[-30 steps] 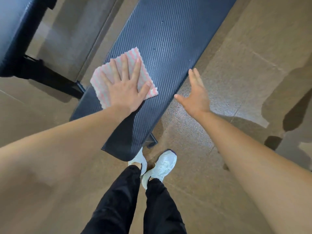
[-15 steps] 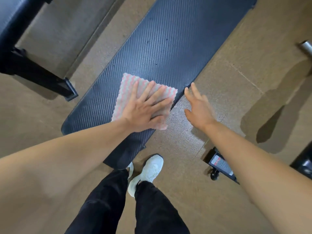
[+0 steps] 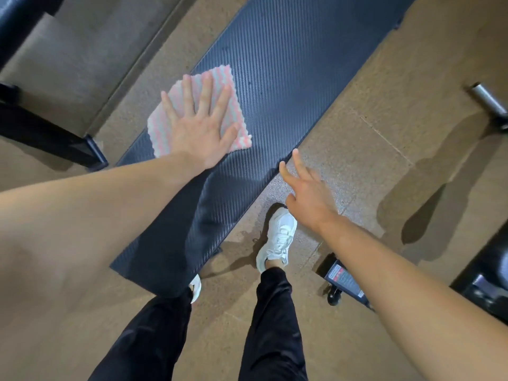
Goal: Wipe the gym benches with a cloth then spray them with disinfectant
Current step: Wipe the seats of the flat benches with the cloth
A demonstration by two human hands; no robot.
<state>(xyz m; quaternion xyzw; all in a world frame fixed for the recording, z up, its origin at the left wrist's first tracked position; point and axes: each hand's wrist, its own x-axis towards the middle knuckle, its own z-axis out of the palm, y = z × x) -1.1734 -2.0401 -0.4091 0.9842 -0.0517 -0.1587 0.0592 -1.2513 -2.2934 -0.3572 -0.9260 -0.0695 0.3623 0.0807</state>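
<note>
Head view: with left hand (image 3: 200, 133) spread flat on cloth (image 3: 159, 133), press evenly, sweeping edge to edge along gym bench (image 3: 288, 64), right hand (image 3: 310, 199) loose-fingered and empty.

A: Where's the cloth (image 3: 160, 133)?
B: On the bench (image 3: 288, 78), near its left edge, flat under the left hand (image 3: 202, 130).
A: And the right hand (image 3: 308, 193)?
B: Off the bench, just beside its right edge, over the floor (image 3: 371, 92).
A: What else?
B: A frame foot (image 3: 90, 152) left of the bench, a shoe (image 3: 277, 237) by its near right edge, a wheeled base (image 3: 341, 279) further right
</note>
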